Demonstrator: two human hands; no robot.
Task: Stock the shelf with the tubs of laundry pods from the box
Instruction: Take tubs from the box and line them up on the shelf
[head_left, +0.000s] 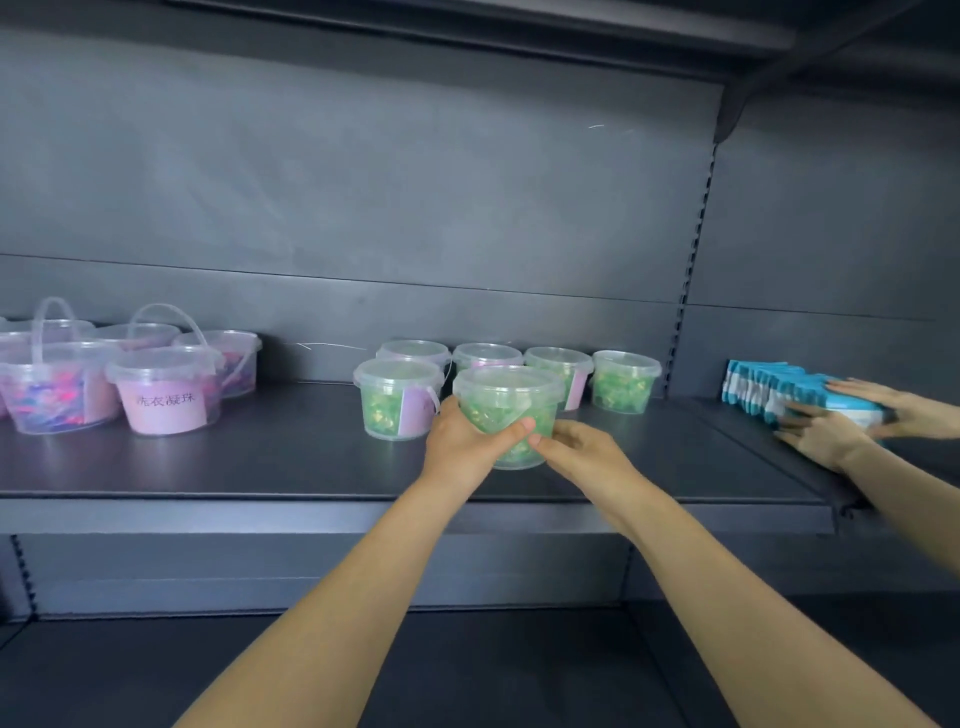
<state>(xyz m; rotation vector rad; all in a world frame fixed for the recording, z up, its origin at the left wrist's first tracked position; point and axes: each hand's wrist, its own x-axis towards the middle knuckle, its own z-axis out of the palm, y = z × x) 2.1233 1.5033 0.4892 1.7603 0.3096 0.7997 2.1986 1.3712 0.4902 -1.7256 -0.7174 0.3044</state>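
Two bare forearms reach up from the bottom edge to the shelf (260, 467). The left grip (462, 441) is wrapped round the left side of a clear tub (506, 387) of green pods, with its thumb lying across the front wall and the fingers hidden behind. The right grip (582, 452) pinches the same tub low on its right side, thumb tip on the front and the fingers curled toward the wall. Both grips are closed on the tub. The tub stands upright with its lid on, near the shelf's front. Whether its base touches the shelf cannot be told.

Just left of it stands another green tub (397, 400) with a pink label. Behind them a row of four green tubs (623, 382) lines the back. Well apart at the left sits a group of pink tubs (166, 395), some with their handles raised. At the right, on the next shelf bay, another person's hands (821, 431) press on a row of blue packs (769, 387).
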